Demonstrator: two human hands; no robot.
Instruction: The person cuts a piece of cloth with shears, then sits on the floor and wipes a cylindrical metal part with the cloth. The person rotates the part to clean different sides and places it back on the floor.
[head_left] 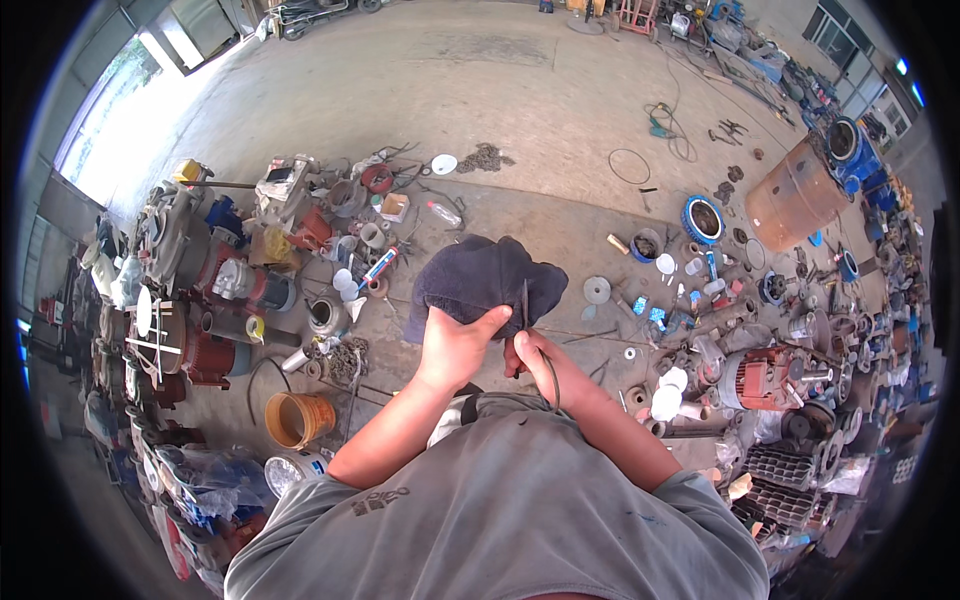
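A bunched dark navy cloth [485, 280] is gripped in my left hand [455, 345], the thumb pressed on its near edge. Close beside it, my right hand [545, 365] is closed around what looks like a pair of scissors [525, 300]. A thin dark blade stands up against the cloth, and a curved thin handle shows below the hand. The other blade is hidden by the cloth, and most of the right fingers are out of sight.
Motors and metal parts crowd the left; an orange bucket [300, 420] stands near my left arm. A sealant tube [380, 265] lies beyond it. On the right are a red motor [770, 380], a blue-rimmed round part [703, 220] and a rusty drum [797, 195].
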